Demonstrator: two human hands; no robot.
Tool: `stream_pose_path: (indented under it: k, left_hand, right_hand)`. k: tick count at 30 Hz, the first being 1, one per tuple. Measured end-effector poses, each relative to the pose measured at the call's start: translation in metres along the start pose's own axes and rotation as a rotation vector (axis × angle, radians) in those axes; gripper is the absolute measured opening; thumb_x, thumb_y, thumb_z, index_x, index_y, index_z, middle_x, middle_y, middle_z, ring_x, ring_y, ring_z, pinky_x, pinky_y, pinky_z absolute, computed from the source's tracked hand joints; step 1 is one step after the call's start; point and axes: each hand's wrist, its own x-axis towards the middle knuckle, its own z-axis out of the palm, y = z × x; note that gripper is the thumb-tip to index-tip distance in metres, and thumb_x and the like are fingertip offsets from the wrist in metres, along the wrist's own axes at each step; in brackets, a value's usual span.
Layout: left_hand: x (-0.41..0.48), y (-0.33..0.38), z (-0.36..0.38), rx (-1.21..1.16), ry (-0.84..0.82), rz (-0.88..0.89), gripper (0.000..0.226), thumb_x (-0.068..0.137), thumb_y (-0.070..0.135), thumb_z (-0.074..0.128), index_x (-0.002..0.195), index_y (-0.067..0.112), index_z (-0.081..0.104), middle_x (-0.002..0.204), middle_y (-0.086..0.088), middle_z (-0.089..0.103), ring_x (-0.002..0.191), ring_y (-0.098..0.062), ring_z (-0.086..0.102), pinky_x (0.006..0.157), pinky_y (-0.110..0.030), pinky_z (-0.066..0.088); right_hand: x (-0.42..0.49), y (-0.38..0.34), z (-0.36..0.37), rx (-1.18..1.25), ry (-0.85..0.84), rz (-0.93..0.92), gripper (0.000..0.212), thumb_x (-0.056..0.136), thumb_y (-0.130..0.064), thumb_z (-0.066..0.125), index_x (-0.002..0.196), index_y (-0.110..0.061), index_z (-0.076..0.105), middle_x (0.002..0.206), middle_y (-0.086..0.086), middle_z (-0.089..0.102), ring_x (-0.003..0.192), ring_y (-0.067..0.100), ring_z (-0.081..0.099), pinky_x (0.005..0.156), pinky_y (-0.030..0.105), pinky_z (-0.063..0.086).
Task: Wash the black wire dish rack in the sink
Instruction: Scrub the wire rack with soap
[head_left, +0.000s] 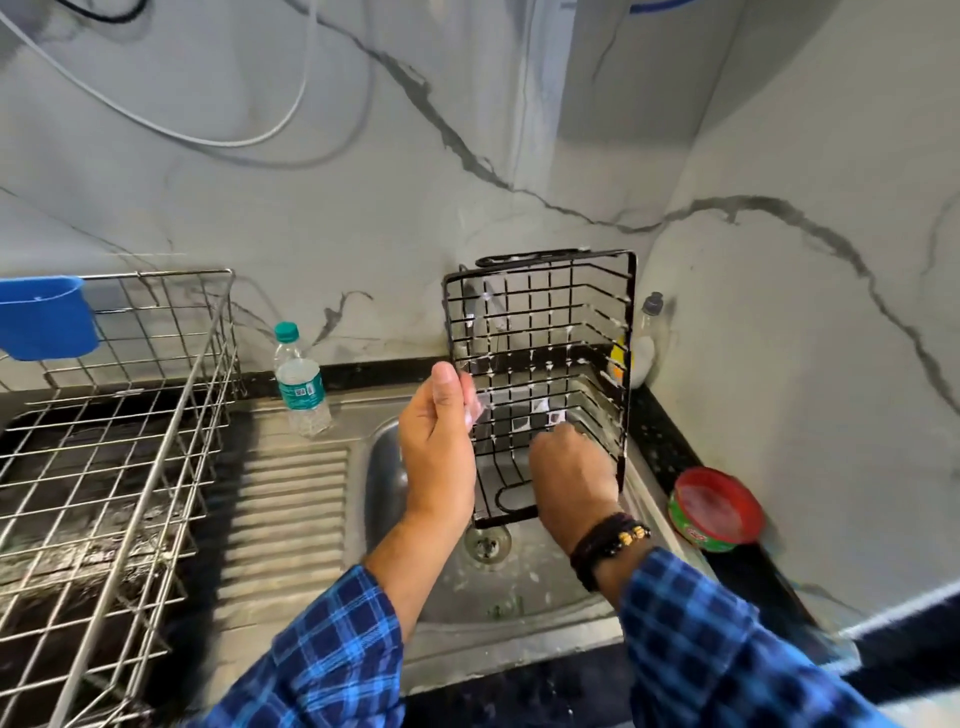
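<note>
The black wire dish rack stands on end over the steel sink, with soap foam on its wires. My left hand grips its left edge and holds it upright. My right hand is fisted inside the rack's lower part, pressed against the wires; whatever it holds is hidden by the fingers. The sink drain lies just below the rack's bottom edge.
A large steel wire basket with a blue cup holder fills the left counter. A water bottle stands by the drainboard. A red-lidded green soap tub sits right of the sink, a bottle in the corner.
</note>
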Motion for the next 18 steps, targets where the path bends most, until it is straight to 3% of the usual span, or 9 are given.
stream_pose_path:
  k: [3,7,12,15,18]
  left_hand:
    - [-0.006,-0.004,0.000,0.022,-0.012,0.020,0.046,0.104,0.044,0.039,0.064,0.024,0.047,0.062,0.008,0.039,0.066,-0.022,0.034,0.071,-0.030,0.036]
    - [-0.008,-0.005,-0.003,0.076,0.012,0.053,0.046,0.099,0.053,0.041,0.060,0.028,0.049,0.062,0.008,0.039,0.067,-0.024,0.033,0.069,-0.031,0.036]
    - [-0.001,0.000,-0.015,-0.128,0.060,-0.024,0.049,0.098,0.055,0.045,0.059,0.026,0.048,0.058,0.008,0.039,0.066,-0.016,0.040,0.079,-0.034,0.045]
    - [-0.002,0.002,-0.016,-0.136,0.029,-0.008,0.047,0.095,0.056,0.045,0.059,0.026,0.049,0.057,0.008,0.038,0.065,-0.016,0.039,0.080,-0.035,0.044]
    - [-0.003,0.003,-0.010,-0.101,0.011,-0.017,0.051,0.099,0.054,0.043,0.062,0.020,0.046,0.059,0.009,0.040,0.066,-0.014,0.042,0.083,-0.032,0.047]
  right_hand:
    - [0.011,-0.009,0.003,0.212,0.091,0.072,0.018,0.098,-0.012,0.057,0.115,-0.014,0.059,0.111,0.003,0.066,0.097,0.016,0.065,0.082,0.026,0.053]
    - [0.015,-0.032,0.009,0.455,-0.003,-0.028,0.010,0.096,-0.015,0.062,0.104,-0.017,0.066,0.098,-0.003,0.067,0.082,0.010,0.056,0.075,0.017,0.045]
    - [0.018,0.003,-0.004,0.424,0.028,0.009,0.022,0.094,-0.008,0.063,0.112,-0.020,0.066,0.114,-0.001,0.068,0.102,0.011,0.064,0.092,0.020,0.049]
    - [0.018,0.009,-0.005,0.297,0.132,0.015,0.022,0.096,-0.007,0.059,0.116,-0.015,0.060,0.115,0.002,0.064,0.105,0.014,0.061,0.093,0.022,0.048]
    - [0.013,-0.021,-0.004,0.300,0.123,-0.030,0.017,0.098,-0.007,0.054,0.111,-0.011,0.063,0.109,0.005,0.067,0.099,0.018,0.065,0.089,0.026,0.054]
